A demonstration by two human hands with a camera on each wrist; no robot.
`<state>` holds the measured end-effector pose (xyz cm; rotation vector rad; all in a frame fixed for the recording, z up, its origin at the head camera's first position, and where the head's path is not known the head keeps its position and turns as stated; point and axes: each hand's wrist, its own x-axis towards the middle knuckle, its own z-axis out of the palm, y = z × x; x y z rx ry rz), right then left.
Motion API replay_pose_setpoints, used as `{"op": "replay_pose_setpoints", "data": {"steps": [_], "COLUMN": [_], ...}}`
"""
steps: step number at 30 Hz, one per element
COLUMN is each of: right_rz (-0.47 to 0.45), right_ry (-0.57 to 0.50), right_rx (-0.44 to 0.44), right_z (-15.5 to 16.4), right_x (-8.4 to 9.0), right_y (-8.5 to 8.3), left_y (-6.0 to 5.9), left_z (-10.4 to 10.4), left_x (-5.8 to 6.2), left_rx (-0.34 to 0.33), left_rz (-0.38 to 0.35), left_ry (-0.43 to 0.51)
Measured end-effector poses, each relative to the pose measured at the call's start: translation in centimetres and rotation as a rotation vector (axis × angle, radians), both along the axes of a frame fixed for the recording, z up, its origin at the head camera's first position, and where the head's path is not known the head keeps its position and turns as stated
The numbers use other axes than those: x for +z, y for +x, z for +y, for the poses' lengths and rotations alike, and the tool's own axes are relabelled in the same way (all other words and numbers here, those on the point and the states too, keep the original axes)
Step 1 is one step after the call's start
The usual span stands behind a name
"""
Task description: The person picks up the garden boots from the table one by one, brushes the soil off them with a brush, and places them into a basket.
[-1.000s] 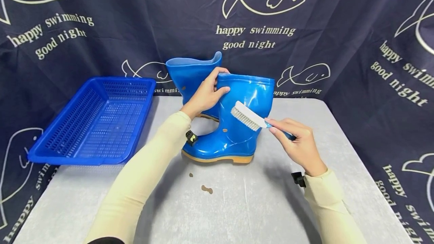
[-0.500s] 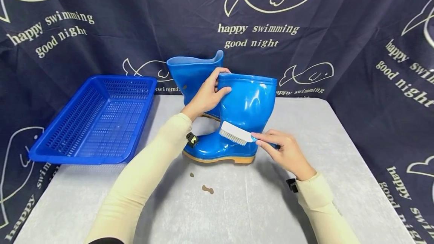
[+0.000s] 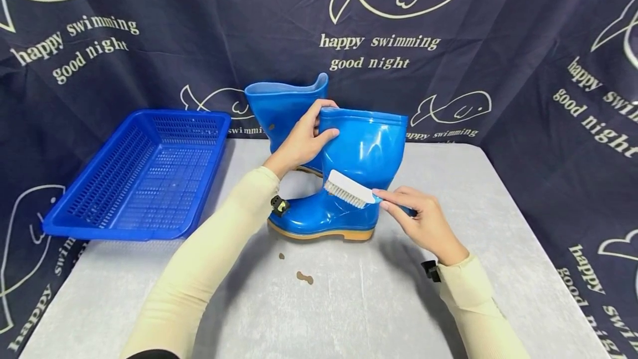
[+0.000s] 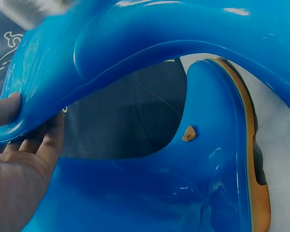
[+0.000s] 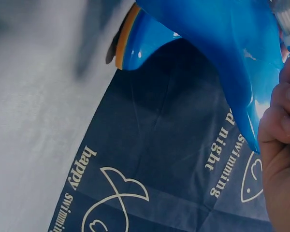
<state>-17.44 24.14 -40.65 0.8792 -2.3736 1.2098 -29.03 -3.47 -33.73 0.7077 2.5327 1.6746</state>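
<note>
In the head view a blue rain boot (image 3: 369, 145) stands upright on its tan sole, toe pointing left. My left hand (image 3: 305, 140) grips its top rim, thumb on the outside and fingers inside or behind the shaft. My right hand (image 3: 418, 215) holds a scrub brush (image 3: 351, 187) by its blue handle, its white head and bristles over the boot's ankle. Behind stands a second blue rain boot (image 3: 286, 107), partly hidden by my left hand. A brown mud patch (image 4: 189, 134) shows on that second boot in the left wrist view.
A blue perforated plastic basket (image 3: 149, 181) sits at the left of the grey-white table (image 3: 379, 303). Two brown patches (image 3: 305, 277) lie on the tabletop in front of the boots. A dark curtain (image 3: 379, 87) with fish prints hangs close behind.
The brush moved down and left from the boot's shaft to its ankle, then rose slightly. The left hand kept its grip on the rim, and the boots stayed in place.
</note>
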Motion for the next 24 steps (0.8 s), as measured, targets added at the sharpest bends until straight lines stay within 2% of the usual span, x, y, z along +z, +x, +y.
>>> {"op": "replay_pose_setpoints", "data": {"steps": [4,11,14,19,24], "right_rz": [-0.002,-0.024,-0.020,-0.010,0.015], "right_ry": [0.040,0.137,0.123,0.056,0.072], "right_rx": [-0.018,0.009,0.025,0.017,-0.019], "right_z": [-0.2,-0.3,-0.3,-0.3,0.0], "right_x": [-0.2,-1.5,-1.6,-0.6,-0.6], "right_y": [-0.1,0.5,0.6,0.4,0.1], "left_y": [0.3,0.6,0.6,0.8,1.1], "left_z": [-0.2,-0.2,-0.2,-0.3,-0.3], "left_x": [0.0,0.3,0.3,0.2,0.2], "left_rx": [-0.009,-0.034,-0.040,-0.037,-0.033], "left_rz": [-0.003,0.020,0.021,0.007,0.000], "left_ry": [0.007,0.021,0.021,0.021,0.020]}}
